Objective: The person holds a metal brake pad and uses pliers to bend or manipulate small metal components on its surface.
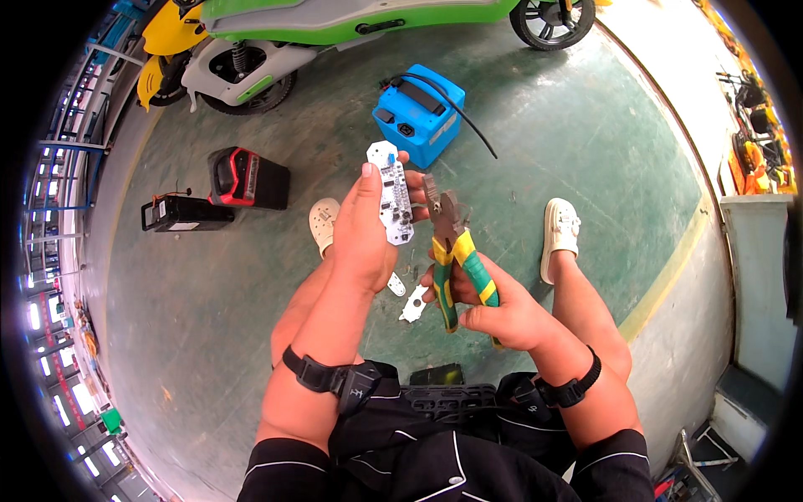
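Observation:
A white circuit board (393,197), long with angled ends and dotted with dark components and a blue part, is gripped upright in my left hand (364,217), thumb on its near face and fingers behind. My right hand (502,309) is closed round the green and yellow handles of a pair of pliers (456,251). The jaws of the pliers are parted and point up, just right of the board, close to my left fingertips. Whether the jaws touch anything there I cannot tell. Below my hands, a white flat piece (413,304) with holes lies on the floor.
A blue battery pack (431,125) with a black cable stands on the green floor ahead. To the left are a red and black battery case (251,178) and a black box (188,214). A green electric scooter (335,21) spans the far side. A pale cabinet (759,276) stands right.

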### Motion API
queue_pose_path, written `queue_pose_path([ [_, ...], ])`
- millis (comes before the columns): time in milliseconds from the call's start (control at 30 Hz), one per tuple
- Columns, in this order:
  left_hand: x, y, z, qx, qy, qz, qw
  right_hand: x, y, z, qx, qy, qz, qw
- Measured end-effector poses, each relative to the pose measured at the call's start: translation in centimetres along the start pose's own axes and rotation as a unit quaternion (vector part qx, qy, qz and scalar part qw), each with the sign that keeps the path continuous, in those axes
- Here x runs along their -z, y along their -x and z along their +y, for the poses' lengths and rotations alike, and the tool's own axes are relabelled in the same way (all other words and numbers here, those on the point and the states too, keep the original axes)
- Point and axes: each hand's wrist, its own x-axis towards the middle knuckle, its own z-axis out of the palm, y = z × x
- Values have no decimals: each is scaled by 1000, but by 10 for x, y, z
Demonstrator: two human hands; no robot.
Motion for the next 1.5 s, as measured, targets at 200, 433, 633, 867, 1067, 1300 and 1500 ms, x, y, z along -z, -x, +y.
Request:
queue_pose_path([
  [200,-2,8,5,39,4,-80,996,6,-1,0,-4,-66,-91,994],
  [433,-4,12,5,73,36,-116,990,1,2,-11,-28,-75,-101,992],
  [633,-5,13,6,86,34,-111,990,2,2,-6,-32,-85,-99,991],
  [867,-5,14,6,79,21,-97,992,2,1,-6,-46,-69,-102,991],
  [1067,-4,14,6,85,32,-102,991,1,1,-5,-45,-70,-100,992],
  [1300,-6,14,5,97,29,-93,991,1,1,-6,-43,-67,-96,992],
  [1500,-5,13,1,97,32,-93,990,1,2,-6,-40,-71,-86,993],
])
